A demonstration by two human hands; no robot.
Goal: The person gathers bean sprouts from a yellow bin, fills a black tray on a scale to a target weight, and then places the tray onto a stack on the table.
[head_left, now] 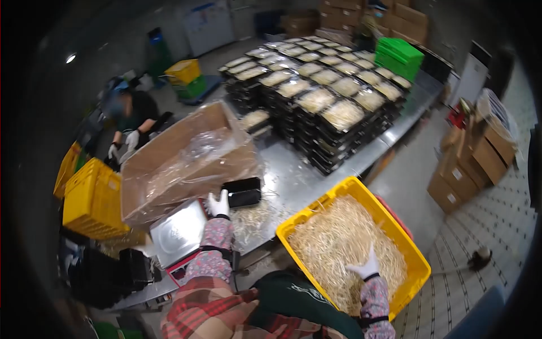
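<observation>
My left hand (pixel 217 204), in a white glove, grips the left side of an empty black plastic tray (pixel 241 198) above the metal table. Loose pale strands (pixel 251 221) lie on the table below the tray. A scale (pixel 179 233) with a flat metal plate and red body stands to the left of that hand. My right hand (pixel 366 265), also gloved in white, is open over the pale, thin strands (pixel 333 243), which look like bean sprouts. Its thumb is spread from the fingers. A yellow crate (pixel 415 263) holds these strands.
Stacked filled black trays (pixel 339 116) cover the far table. A lined cardboard box (pixel 189 181) stands behind the scale. Yellow crates (pixel 93 198) and black trays (pixel 107 274) are at left; a green crate (pixel 398 59) is at the back. A co-worker (pixel 132 116) stands beyond the box.
</observation>
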